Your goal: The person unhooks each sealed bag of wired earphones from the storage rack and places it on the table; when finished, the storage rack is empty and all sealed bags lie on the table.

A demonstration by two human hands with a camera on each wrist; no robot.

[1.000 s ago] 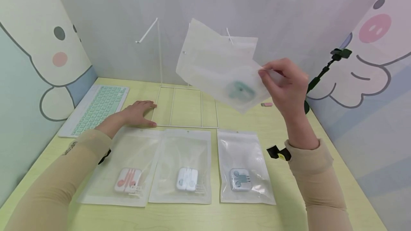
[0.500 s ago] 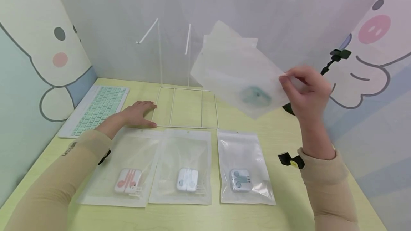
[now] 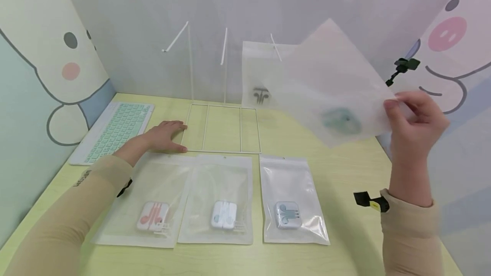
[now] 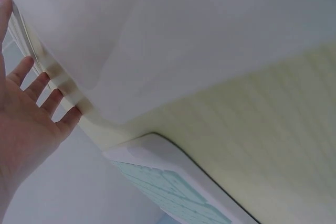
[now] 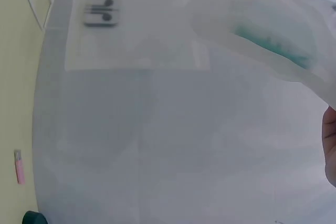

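My right hand [image 3: 420, 118] pinches the corner of a frosted plastic bag [image 3: 326, 71], which hangs tilted in the air with a blurred teal item [image 3: 341, 120] inside. Behind it, another frosted bag [image 3: 258, 65] hangs at the right hook [image 3: 275, 46] of a white wire rack [image 3: 222, 151]. Dark earphones [image 3: 261, 95] show through that bag; in the right wrist view they look like they sit in a square case. At the left side of the rack's base my left hand [image 3: 165, 135] rests, fingers spread and touching the wire.
Three flat bags lie in front of the rack, holding pink [image 3: 152, 215], white [image 3: 223, 214] and grey-blue [image 3: 287, 215] cased earphones. A keyboard [image 3: 119, 129] lies at the left. In the right wrist view a pink USB stick [image 5: 19, 167] lies near the table's edge.
My right hand has carried the bag rightward and slightly down, away from the rack. The bag with dark earphones has come into view behind it. My left hand has stayed put.
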